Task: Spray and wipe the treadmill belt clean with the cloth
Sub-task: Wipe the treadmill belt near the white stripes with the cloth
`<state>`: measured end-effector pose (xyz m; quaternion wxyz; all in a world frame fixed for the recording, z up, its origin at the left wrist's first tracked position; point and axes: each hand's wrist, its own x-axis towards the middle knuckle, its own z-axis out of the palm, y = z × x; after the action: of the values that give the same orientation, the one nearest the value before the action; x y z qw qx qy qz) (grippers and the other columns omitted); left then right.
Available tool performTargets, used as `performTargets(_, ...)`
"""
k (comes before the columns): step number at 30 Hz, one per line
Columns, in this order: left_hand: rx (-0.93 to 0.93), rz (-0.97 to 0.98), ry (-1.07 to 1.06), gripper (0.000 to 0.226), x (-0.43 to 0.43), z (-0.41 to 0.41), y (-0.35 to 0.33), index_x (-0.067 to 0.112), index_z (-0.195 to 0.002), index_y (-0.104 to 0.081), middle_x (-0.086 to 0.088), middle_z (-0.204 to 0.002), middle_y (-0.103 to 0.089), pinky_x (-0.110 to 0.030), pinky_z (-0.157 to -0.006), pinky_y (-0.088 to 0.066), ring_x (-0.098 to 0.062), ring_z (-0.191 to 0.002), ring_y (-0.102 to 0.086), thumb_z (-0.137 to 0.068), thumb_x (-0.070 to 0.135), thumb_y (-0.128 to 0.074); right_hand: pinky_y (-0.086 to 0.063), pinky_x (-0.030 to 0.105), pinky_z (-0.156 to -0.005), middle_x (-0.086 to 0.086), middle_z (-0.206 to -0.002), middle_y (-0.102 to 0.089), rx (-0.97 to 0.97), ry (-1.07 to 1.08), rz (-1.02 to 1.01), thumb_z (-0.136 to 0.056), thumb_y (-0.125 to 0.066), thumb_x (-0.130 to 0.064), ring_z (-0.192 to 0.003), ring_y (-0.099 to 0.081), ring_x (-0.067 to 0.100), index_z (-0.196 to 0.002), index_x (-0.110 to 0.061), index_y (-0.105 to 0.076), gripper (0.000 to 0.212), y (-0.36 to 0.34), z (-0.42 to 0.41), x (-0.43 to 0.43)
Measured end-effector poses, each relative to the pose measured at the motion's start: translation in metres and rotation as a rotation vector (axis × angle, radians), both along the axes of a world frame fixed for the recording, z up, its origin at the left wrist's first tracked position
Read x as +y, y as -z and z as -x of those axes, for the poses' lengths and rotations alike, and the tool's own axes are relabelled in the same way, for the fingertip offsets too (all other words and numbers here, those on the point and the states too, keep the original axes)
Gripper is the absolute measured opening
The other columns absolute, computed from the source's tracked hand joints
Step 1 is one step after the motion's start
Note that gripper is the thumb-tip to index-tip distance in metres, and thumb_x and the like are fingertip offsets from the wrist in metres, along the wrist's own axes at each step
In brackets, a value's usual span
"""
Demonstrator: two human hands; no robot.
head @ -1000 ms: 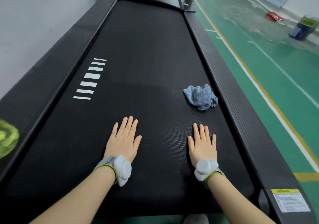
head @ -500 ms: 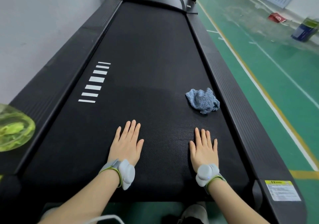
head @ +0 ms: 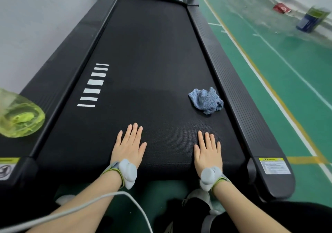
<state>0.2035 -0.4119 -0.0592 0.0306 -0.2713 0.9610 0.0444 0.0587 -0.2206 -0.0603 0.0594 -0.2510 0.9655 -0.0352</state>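
**Black belt, blue cloth, two flat hands**

The treadmill belt lies black and textured between the left rail and the right rail; a crumpled blue cloth lies on it near the right rail; white stripes mark its left part; the left hand and right hand rest flat at the near end, apart from the cloth; a blurred, translucent green bottle sits on the left rail; the treadmill stands on a green floor.

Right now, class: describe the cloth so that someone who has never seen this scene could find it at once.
Start at the long black treadmill belt that fills the middle of the view. Near its right edge, just ahead of the right hand, lies the cloth. It is the only soft, crumpled, light blue thing on the flat black belt.
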Motion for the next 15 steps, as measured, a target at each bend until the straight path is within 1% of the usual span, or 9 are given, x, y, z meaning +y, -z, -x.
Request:
performTargets(5, -0.047, -0.017, 0.019, 0.081, 0.016, -0.022, -0.001, 0.006, -0.116, -0.067, -0.010, -0.121, -0.066, -0.038, -0.095, -0.029, -0.025, -0.108, -0.066, -0.100, 0.039, 0.005, -0.002, 0.039, -0.118, 0.006, -0.157, -0.016, -0.023, 0.011, 0.036, -0.069, 0.017, -0.050, -0.147, -0.005, 0.024, -0.151, -0.021, -0.012, 0.092, -0.005, -0.025, 0.018)
performTargets(8, -0.070, -0.054, 0.012, 0.080, 0.023, -0.034, 0.000, 0.007, -0.114, -0.069, -0.008, -0.118, -0.068, -0.037, -0.094, -0.030, -0.024, -0.106, -0.068, -0.100, 0.040, 0.003, -0.002, 0.039, -0.118, 0.007, -0.157, -0.016, -0.026, -0.017, 0.010, -0.067, 0.018, -0.050, -0.147, -0.005, 0.025, -0.151, -0.020, -0.011, 0.094, -0.009, -0.034, 0.027)
performTargets(9, -0.086, -0.067, 0.011, 0.076, 0.027, -0.038, -0.002, 0.008, -0.114, -0.069, -0.008, -0.118, -0.068, -0.037, -0.095, -0.034, -0.024, -0.105, -0.068, -0.101, 0.040, -0.002, -0.003, 0.039, -0.118, 0.008, -0.157, -0.016, -0.039, -0.025, -0.001, -0.067, 0.017, -0.050, -0.147, -0.006, 0.026, -0.151, -0.019, -0.012, 0.094, -0.011, -0.038, 0.030)
performTargets(10, -0.090, -0.081, 0.006, 0.068, 0.032, -0.042, -0.005, 0.008, -0.113, -0.069, -0.007, -0.118, -0.068, -0.039, -0.096, -0.041, -0.023, -0.105, -0.068, -0.099, 0.040, -0.011, -0.004, 0.040, -0.118, 0.009, -0.157, -0.018, -0.044, -0.030, 0.004, -0.068, 0.015, -0.050, -0.146, -0.008, 0.027, -0.151, -0.019, -0.014, 0.093, -0.015, -0.044, 0.034)
performTargets(11, -0.080, -0.079, -0.004, 0.062, 0.035, -0.047, -0.005, 0.009, -0.113, -0.070, -0.007, -0.119, -0.067, -0.040, -0.092, -0.049, -0.022, -0.106, -0.067, -0.093, 0.041, -0.020, -0.006, 0.041, -0.118, 0.011, -0.156, -0.020, -0.050, -0.033, 0.015, -0.069, 0.012, -0.050, -0.146, -0.010, 0.029, -0.150, -0.017, -0.017, 0.092, -0.015, -0.049, 0.038)
performTargets(12, -0.079, -0.084, -0.002, 0.062, 0.036, -0.048, -0.008, 0.010, -0.115, -0.069, -0.006, -0.122, -0.066, -0.041, -0.089, -0.052, -0.022, -0.109, -0.066, -0.087, 0.041, -0.023, -0.008, 0.041, -0.118, 0.013, -0.155, -0.023, -0.070, -0.027, 0.029, -0.073, 0.008, -0.049, -0.145, -0.013, 0.031, -0.150, -0.016, -0.020, 0.088, -0.015, -0.051, 0.040)
performTargets(13, -0.071, -0.096, -0.010, 0.065, 0.038, -0.052, -0.009, 0.010, -0.120, -0.065, -0.006, -0.128, -0.062, -0.041, -0.091, -0.052, -0.022, -0.114, -0.063, -0.087, 0.043, -0.020, -0.012, 0.042, -0.117, 0.015, -0.153, -0.027, -0.081, -0.016, 0.039, -0.077, 0.002, -0.046, -0.144, -0.018, 0.033, -0.148, -0.013, -0.025, 0.083, -0.017, -0.054, 0.042)
performTargets(14, -0.056, -0.100, -0.033, 0.071, 0.041, -0.055, -0.011, 0.010, -0.127, -0.059, -0.005, -0.135, -0.056, -0.041, -0.096, -0.048, -0.023, -0.122, -0.057, -0.090, 0.045, -0.011, -0.020, 0.044, -0.115, 0.019, -0.147, -0.036, -0.064, -0.007, 0.036, -0.081, -0.006, -0.042, -0.140, -0.027, 0.037, -0.145, -0.009, -0.034, 0.077, -0.019, -0.059, 0.044)
performTargets(15, -0.037, -0.083, -0.050, 0.079, 0.046, -0.059, -0.013, 0.010, -0.135, -0.051, -0.005, -0.143, -0.047, -0.040, -0.103, -0.043, -0.023, -0.130, -0.049, -0.091, 0.048, 0.002, -0.032, 0.047, -0.109, 0.023, -0.137, -0.049, -0.049, -0.015, 0.032, -0.083, -0.014, -0.037, -0.130, -0.042, 0.040, -0.137, -0.004, -0.046, 0.071, -0.021, -0.062, 0.046)
